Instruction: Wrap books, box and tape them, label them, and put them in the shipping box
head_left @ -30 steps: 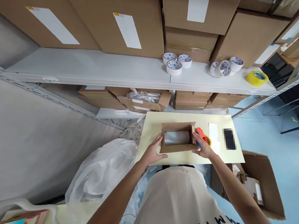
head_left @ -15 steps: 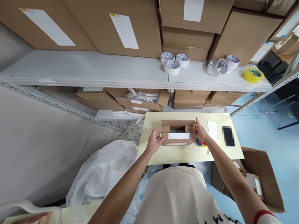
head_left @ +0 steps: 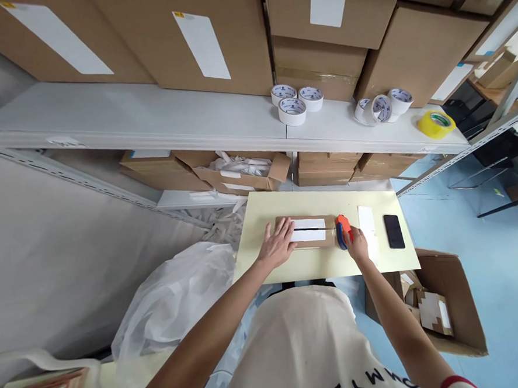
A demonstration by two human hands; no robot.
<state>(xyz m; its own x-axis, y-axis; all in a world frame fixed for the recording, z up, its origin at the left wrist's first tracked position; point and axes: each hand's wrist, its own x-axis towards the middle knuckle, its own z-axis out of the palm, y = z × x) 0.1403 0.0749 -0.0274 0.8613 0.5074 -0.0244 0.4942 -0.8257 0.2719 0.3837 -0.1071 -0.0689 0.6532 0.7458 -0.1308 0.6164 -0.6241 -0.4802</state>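
A small brown cardboard box (head_left: 310, 243) lies on the pale yellow table (head_left: 307, 267), its top flaps folded down with a dark seam between two white label halves. My left hand (head_left: 278, 243) rests flat on the box's left end, fingers stretched out. In my right hand (head_left: 357, 244) is an orange and blue tape dispenser (head_left: 342, 231), held against the right end of the box. Clear tape seems to lie on the box top near that end.
A black phone (head_left: 394, 231) and white paper (head_left: 367, 228) lie at the table's right. Behind, a grey shelf (head_left: 184, 119) bears tape rolls (head_left: 292, 111), yellow tape (head_left: 436, 124) and large cartons. An open carton (head_left: 458, 299) stands on the floor at right; plastic wrapping (head_left: 173, 299) is at left.
The box's raised flaps have been closed. My left hand has moved onto its top, and my right hand has left the flap and taken hold of the tape dispenser.
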